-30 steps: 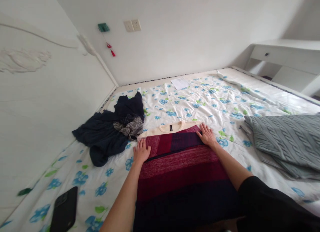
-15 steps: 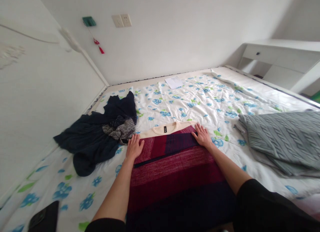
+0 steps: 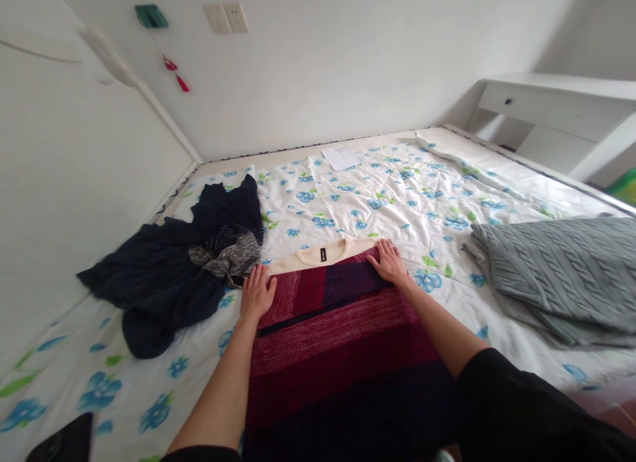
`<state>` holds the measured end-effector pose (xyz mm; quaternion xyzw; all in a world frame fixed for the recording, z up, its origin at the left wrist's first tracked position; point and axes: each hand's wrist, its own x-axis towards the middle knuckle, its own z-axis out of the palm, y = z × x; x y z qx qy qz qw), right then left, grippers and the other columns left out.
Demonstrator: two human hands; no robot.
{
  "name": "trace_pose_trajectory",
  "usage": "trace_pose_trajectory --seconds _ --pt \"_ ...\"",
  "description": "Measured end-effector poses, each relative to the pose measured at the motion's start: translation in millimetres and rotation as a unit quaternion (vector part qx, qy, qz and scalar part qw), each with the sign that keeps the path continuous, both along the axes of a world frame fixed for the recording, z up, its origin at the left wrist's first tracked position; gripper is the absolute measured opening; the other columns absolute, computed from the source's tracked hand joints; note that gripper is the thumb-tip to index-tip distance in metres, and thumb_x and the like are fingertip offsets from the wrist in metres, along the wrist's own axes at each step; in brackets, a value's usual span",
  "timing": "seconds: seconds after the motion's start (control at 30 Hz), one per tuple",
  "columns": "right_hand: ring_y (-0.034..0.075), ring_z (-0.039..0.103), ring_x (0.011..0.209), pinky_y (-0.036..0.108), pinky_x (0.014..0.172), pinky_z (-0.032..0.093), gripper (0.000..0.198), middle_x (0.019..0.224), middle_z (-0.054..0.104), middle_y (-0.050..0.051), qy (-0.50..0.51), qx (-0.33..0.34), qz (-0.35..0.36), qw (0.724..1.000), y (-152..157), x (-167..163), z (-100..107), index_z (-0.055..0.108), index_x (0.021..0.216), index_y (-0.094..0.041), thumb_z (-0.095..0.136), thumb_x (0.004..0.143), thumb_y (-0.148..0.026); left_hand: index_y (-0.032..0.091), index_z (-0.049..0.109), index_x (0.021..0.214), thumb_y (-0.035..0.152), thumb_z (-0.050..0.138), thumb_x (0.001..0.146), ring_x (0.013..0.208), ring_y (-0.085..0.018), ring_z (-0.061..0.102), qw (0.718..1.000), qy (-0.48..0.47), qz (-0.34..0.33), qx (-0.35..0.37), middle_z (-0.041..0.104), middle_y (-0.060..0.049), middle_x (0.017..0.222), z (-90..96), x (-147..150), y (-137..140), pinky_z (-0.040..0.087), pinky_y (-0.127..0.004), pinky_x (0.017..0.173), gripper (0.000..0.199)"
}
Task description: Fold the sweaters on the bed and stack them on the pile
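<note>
Only viewpoint moved, swinging right; left hand (image 3: 256,295) and right hand (image 3: 390,262) stay flat, gripping nothing, on far corners of striped crewneck sweater (image 3: 332,343), near middle of floral bedsheet (image 3: 342,207). Sleeves seem folded across; lower body unfolded.

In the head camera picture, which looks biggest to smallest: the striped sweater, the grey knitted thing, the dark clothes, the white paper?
1. Striped sweater
2. Grey knitted thing and dark clothes: too alike to rank, and the grey one runs off the edge
3. White paper
</note>
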<state>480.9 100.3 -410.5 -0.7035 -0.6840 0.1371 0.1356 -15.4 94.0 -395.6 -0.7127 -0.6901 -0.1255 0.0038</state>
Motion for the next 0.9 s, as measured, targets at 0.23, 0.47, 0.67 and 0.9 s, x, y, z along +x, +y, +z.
trace_pose_trajectory --seconds 0.23,0.47,0.67,0.9 --pt "0.03 0.014 0.179 0.053 0.145 0.012 0.092 0.192 0.018 0.015 0.024 -0.012 -0.019 0.999 5 23 -12 0.025 0.186 -0.012 0.024 0.117 -0.073 0.013 0.04 0.179 0.046 0.039 0.112 0.176 -0.033 0.029 0.999 -0.036 0.017 0.008 0.035 -0.017 0.188 -1.2 0 0 0.018 -0.057 0.145 0.075" --pt "0.031 0.017 0.179 0.052 0.145 0.014 0.091 0.191 0.022 0.013 0.022 0.009 -0.022 0.999 4 27 -18 0.028 0.185 -0.014 0.024 0.117 -0.073 0.007 0.036 0.18 0.047 0.039 0.112 0.177 -0.034 0.027 0.998 -0.058 0.031 0.017 0.031 -0.02 0.189 -3.9 -4 0 0.022 -0.054 0.145 0.079" --pt "0.032 0.02 0.178 0.05 0.144 0.02 0.085 0.192 0.022 0.011 -0.001 0.0 -0.013 1.0 8 38 -23 0.028 0.186 -0.017 0.024 0.117 -0.068 0.002 0.033 0.18 0.047 0.037 0.112 0.177 -0.035 0.025 0.998 -0.049 0.05 -0.004 0.028 -0.021 0.19 0.1 1 -1 0.022 -0.051 0.145 0.082" --pt "0.032 0.018 0.178 0.049 0.144 0.017 0.086 0.192 0.022 0.012 -0.017 -0.001 -0.019 1.0 7 33 -26 0.026 0.186 -0.015 0.024 0.117 -0.067 0.006 0.037 0.179 0.039 0.03 0.113 0.176 -0.037 0.027 0.993 -0.021 0.114 -0.022 0.032 -0.022 0.188 22.5 24 -3 0.013 -0.068 0.144 0.074"
